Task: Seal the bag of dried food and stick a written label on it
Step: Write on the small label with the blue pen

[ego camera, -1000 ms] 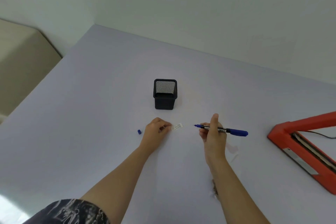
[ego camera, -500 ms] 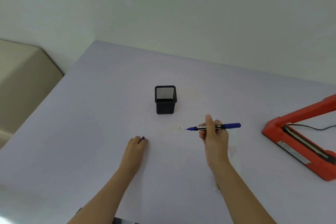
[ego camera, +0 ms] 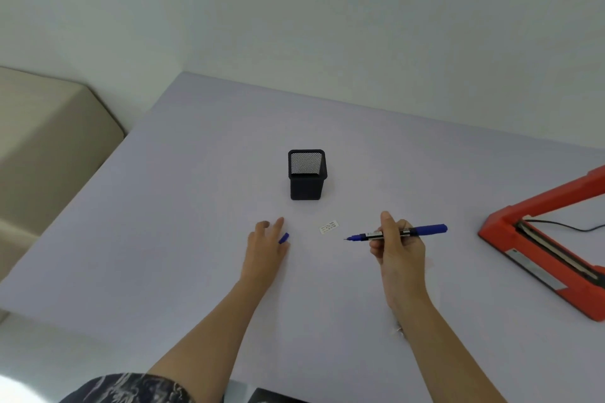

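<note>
A lilac desk (ego camera: 163, 239) meets white walls (ego camera: 360, 26) at its far edge. Near its middle the left grip (ego camera: 265, 247) pinches a blue cap (ego camera: 284, 238); the right grip (ego camera: 397, 245) pinches a pen (ego camera: 429, 229).

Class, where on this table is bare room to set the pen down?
Free: table left of the left hand, which pinches the cap; the strip between pen and red sealer. Crowded: around the label, from right hand to mesh cup.

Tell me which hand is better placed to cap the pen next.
Left. The left hand touches the blue pen cap, and the bare tip of the pen points toward it. The right hand grips the barrel, so it is occupied.
</note>
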`<state>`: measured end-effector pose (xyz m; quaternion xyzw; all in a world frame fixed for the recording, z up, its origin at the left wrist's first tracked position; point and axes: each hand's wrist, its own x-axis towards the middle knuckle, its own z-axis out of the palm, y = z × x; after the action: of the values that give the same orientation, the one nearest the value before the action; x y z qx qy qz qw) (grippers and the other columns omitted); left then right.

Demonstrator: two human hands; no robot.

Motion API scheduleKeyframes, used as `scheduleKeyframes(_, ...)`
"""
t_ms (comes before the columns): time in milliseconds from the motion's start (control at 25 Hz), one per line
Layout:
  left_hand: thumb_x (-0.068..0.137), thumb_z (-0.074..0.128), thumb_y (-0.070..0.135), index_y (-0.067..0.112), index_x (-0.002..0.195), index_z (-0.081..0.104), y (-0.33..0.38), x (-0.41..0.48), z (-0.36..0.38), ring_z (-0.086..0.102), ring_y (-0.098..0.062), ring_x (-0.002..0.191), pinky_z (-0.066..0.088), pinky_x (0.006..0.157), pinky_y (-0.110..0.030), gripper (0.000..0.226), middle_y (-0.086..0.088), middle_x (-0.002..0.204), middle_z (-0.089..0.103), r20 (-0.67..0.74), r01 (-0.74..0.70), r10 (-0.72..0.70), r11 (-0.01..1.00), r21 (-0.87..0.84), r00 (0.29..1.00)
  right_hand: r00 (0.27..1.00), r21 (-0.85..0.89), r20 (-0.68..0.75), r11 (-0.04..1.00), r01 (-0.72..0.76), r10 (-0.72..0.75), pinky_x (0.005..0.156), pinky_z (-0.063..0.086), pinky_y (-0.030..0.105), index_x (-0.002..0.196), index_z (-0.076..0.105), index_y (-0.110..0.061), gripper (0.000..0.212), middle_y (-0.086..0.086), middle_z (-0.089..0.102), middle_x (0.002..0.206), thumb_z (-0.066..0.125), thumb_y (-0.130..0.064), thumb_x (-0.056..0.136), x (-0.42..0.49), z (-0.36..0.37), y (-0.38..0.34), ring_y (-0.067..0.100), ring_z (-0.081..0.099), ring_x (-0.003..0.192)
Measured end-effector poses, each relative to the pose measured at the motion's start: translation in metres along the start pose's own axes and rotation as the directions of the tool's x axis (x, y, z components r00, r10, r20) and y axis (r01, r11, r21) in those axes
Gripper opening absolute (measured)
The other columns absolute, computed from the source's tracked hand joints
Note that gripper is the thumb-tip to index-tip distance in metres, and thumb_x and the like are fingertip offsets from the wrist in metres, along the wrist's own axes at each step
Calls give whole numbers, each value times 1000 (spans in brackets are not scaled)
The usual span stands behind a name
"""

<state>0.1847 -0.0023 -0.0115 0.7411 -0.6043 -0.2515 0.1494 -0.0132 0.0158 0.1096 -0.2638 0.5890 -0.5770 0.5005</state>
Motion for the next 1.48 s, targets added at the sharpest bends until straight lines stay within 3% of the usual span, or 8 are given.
scheduleKeyframes(120, 91, 51, 5, 8, 118, 58, -1, 11, 5, 50, -31, 91, 51, 77, -39, 28, -16, 103, 54, 10, -215, 216, 962, 169, 976, 1000, 4, 2, 1000, 2, -2, 48, 49, 13, 63, 45, -15, 31, -6, 54, 47, 56, -22, 91, -1, 3, -3, 3, 52, 42)
scheduleKeyframes(240, 91, 51, 7, 4, 102, 60, 25, 2, -8, 57, -26, 82, 45, 71, -28, 15, -10, 88, 57, -7, -21, 20, 992, -127, 1000, 1000, 19, -1, 1000, 9, -9, 48, 48, 13, 63, 44, -15, 31, -8, 54, 45, 56, -22, 91, -4, 2, -7, 3, 51, 42)
scheduleKeyframes(280, 90, 55, 10, 5, 99, 60, 42, -8, -19, 60, -23, 80, 48, 73, -27, 11, -10, 89, 61, 47, 151, -145, 896, -417, 988, 1000, 21, -2, 1000, 14, -14, 49, 48, 13, 63, 43, -15, 32, -8, 54, 45, 57, -22, 91, -6, 2, -8, 3, 51, 42)
scheduleKeyframes(320, 89, 58, 11, 6, 95, 60, 59, -20, -31, 63, -20, 78, 53, 76, -27, 9, -11, 89, 65, 160, 278, -233, 675, -683, 959, 1000, 21, -5, 1000, 23, -23, 49, 48, 13, 63, 43, -15, 32, -8, 54, 46, 57, -21, 91, -7, 2, -10, 3, 51, 43)
scheduleKeyframes(400, 88, 62, 11, 7, 90, 61, 87, -46, -53, 65, -17, 77, 55, 77, -26, 4, -10, 86, 69, 294, 344, -203, 283, -895, 934, 999, 22, -22, 999, 47, -46, 49, 48, 14, 62, 43, -16, 32, -5, 53, 50, 57, -21, 90, -8, 2, -14, 3, 50, 43)
scheduleKeyframes(600, 88, 59, 9, 9, 87, 62, 117, -82, -75, 67, -13, 79, 52, 78, -20, 3, -3, 78, 72, 298, 306, -135, 42, -951, 945, 997, 30, -28, 997, 67, -66, 49, 48, 14, 62, 43, -16, 32, -1, 49, 54, 57, -20, 90, -12, 4, -20, 3, 48, 43)
scheduleKeyframes(1240, 86, 62, 11, 12, 86, 64, 130, -91, -79, 68, -18, 80, 53, 75, -21, 2, -5, 76, 73, 236, 248, -105, 134, -959, 966, 996, 9, -29, 997, 80, -80, 51, 48, 14, 62, 43, -15, 32, -2, 51, 52, 58, -20, 90, -17, 5, -22, 3, 50, 43)
scheduleKeyframes(1480, 84, 64, 30, 15, 77, 68, 129, -94, -77, 60, -7, 55, 49, 56, -16, 17, 1, 60, 68, 33, 81, -105, 492, -867, 994, 990, -79, 8, 987, 140, -140, 48, 47, 14, 60, 38, -13, 35, -8, 48, 41, 58, -15, 90, -22, 11, -21, 4, 50, 40)
